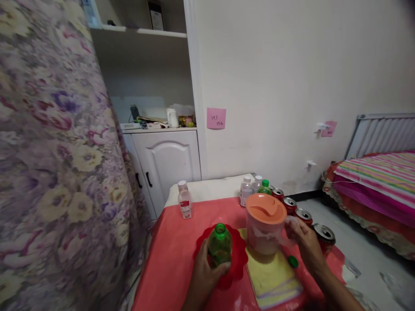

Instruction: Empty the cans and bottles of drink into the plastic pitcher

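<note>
My left hand (207,274) is wrapped round a green plastic bottle (221,246) with no cap on its neck. The bottle stands upright over a red scalloped plate (239,259); whether its base touches the plate is hidden. On the right, my right hand (301,235) grips the handle of a clear plastic pitcher (264,235) with an orange lid. The pitcher is upright above a folded yellow cloth (274,278); I cannot tell if it rests on it. A loose green cap (293,261) lies beside the cloth, below my right hand.
A clear bottle with a white cap (184,201) stands at the table's back left. Several capped bottles (246,192) stand behind the pitcher. Open drink cans (304,216) line the right edge. A floral curtain (65,151) hangs left; a bed (379,190) is at right.
</note>
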`<state>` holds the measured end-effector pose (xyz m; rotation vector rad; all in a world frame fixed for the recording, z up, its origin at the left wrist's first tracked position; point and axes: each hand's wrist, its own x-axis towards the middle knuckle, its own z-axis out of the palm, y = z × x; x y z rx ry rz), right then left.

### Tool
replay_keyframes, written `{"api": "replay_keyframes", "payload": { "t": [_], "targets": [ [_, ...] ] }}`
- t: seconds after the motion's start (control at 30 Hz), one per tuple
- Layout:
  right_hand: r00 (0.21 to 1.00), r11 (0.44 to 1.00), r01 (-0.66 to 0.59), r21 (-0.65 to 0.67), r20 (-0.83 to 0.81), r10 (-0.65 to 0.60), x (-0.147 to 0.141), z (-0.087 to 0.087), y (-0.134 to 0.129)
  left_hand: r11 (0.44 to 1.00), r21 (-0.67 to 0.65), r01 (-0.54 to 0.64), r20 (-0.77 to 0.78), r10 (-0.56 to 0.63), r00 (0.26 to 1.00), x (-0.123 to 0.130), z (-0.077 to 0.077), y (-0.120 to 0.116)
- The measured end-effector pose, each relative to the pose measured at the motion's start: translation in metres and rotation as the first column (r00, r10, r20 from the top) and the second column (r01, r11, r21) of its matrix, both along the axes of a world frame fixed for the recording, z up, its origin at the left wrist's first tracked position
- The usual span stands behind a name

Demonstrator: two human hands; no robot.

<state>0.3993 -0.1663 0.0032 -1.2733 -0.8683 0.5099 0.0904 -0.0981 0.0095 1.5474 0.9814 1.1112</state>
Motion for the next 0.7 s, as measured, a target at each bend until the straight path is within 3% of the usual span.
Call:
{"api": "replay_keyframes", "payload": {
  "t": [0.17, 0.47, 0.7],
  "targets": [
    [0.993, 0.996, -0.074, 0.048, -0.094, 0.078, -0.002, 0.001, 0.004, 0.999, 0.034, 0.025, 0.012, -0.026, 1.000, 0.000, 0.008, -0.002],
    [0.985, 0.996, -0.032, 0.079, -0.167, 0.045, -0.013, 0.012, 0.009, 0.999, 0.028, 0.022, -0.020, -0.021, 1.000, -0.006, 0.000, 0.003],
    [0.993, 0.994, 0.003, 0.112, -0.121, 0.011, -0.016, 0.025, 0.008, 0.999, 0.029, 0.013, 0.033, -0.014, 0.999, -0.008, 0.009, 0.000]
  ]
}}
